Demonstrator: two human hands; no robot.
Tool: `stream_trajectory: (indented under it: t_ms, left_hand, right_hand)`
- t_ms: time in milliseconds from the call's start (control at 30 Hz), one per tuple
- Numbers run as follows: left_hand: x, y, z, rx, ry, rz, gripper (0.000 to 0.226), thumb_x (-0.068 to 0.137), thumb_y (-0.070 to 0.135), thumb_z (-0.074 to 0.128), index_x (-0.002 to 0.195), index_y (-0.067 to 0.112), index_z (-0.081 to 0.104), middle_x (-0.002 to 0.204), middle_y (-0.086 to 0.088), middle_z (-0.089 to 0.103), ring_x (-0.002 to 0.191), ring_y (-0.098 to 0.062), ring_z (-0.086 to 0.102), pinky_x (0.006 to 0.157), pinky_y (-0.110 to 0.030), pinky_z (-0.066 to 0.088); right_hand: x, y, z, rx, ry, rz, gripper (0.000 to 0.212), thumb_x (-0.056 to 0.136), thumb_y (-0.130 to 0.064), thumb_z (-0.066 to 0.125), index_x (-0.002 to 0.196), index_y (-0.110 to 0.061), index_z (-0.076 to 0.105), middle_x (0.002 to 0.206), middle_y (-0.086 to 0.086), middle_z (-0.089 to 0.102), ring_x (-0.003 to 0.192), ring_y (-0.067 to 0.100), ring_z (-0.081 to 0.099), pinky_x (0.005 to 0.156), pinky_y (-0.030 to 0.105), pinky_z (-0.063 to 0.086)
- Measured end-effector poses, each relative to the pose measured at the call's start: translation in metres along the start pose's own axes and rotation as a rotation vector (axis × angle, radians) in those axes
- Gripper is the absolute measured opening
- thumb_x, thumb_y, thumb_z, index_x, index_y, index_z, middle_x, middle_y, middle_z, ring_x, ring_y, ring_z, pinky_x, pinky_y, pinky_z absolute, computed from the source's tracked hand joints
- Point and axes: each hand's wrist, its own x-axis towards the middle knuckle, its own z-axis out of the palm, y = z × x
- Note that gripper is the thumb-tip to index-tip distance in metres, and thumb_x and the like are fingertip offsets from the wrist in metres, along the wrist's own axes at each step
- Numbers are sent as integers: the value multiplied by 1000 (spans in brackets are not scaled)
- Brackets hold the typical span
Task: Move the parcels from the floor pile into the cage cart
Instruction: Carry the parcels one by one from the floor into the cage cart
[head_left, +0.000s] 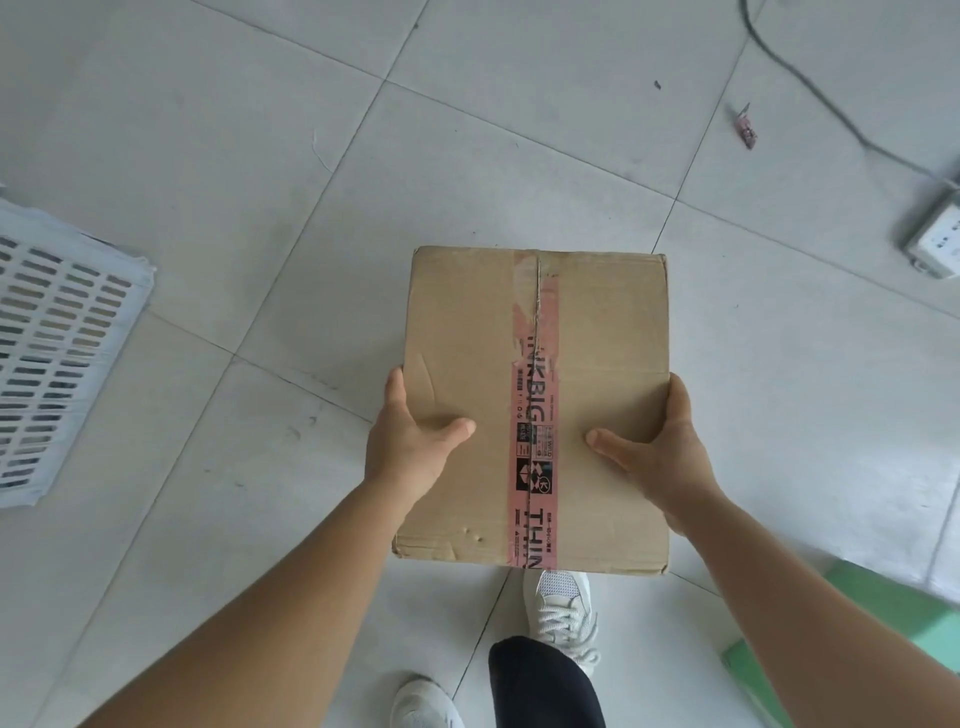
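Mid-frame, left hand (410, 441) and right hand (657, 447) grasp the cardboard parcel (535, 410) by its sides, seemingly above the floor (260, 156).

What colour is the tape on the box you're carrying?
Pink with black print, running down the cardboard box's top seam; seen in the head view.

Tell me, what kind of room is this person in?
Probably a plain storeroom or parcel-sorting room. The floor is bare pale tile, both hands (left hand, right hand) hold a taped cardboard box, and a white slotted crate sits at the left edge.
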Motion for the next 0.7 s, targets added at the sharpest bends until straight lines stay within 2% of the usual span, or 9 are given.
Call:
stream_trajectory:
  t_ms: [200,367,500,700]
  left_hand:
    - [-62,7,-52,-56,48,-5,104,78,34,78,154,29,7,159,3,23,143,-22,30,110,-35,33]
    - [-124,18,-108,-140,107,8,105,77,33,79,154,32,7,157,3,28,141,-22,33,109,-36,35]
    - [-176,26,-155,-216,145,30,104,77,31,79,154,32,8,154,2,33,139,-23,36,108,-38,35]
    - [-256,27,-226,-317,230,56,104,78,31,79,154,30,9,155,2,31,140,-23,34,110,-40,34]
  right_hand:
    - [-63,-35,-10,-1,-13,-66,95,69,-30,86,139,-46,25,120,-10,57,103,22,60,83,49,56]
    - [-129,-80,-23,7,-31,-140,92,70,-26,85,139,-44,27,116,-10,57,98,19,60,81,48,57]
    - [-187,-120,-32,-6,-38,-203,98,68,-28,87,142,-43,25,120,-9,57,103,23,61,84,49,57]
    - [-275,-179,-37,-40,-87,-311,83,71,-23,85,132,-40,32,107,-16,56,102,23,61,84,50,56]
